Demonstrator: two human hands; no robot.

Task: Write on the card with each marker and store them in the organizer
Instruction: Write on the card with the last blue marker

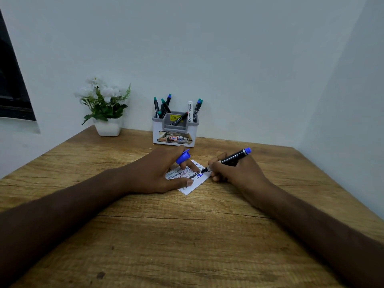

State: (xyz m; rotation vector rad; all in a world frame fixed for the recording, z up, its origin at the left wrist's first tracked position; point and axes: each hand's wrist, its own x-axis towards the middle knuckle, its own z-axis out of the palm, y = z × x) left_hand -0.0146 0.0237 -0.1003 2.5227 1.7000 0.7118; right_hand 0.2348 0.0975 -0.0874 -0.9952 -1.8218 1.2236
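- Two hands are working over a white card (188,189) lying on the wooden table (166,235).
- Right hand (234,173) is gripping a blue marker (232,157), tip touching the card.
- Left hand (160,173) is pressing the card flat, fingers spread, a blue cap (183,157) pinched between them.
- Organizer (174,129) is standing behind, holding several markers, beside a potted plant (105,107).

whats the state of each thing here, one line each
marker: uncapped, in right hand, tip on the card
cap: off, held between left hand fingers
card: flat on table, pinned by left hand, partly written on
organizer: upright, holding capped markers
plant: upright in pot
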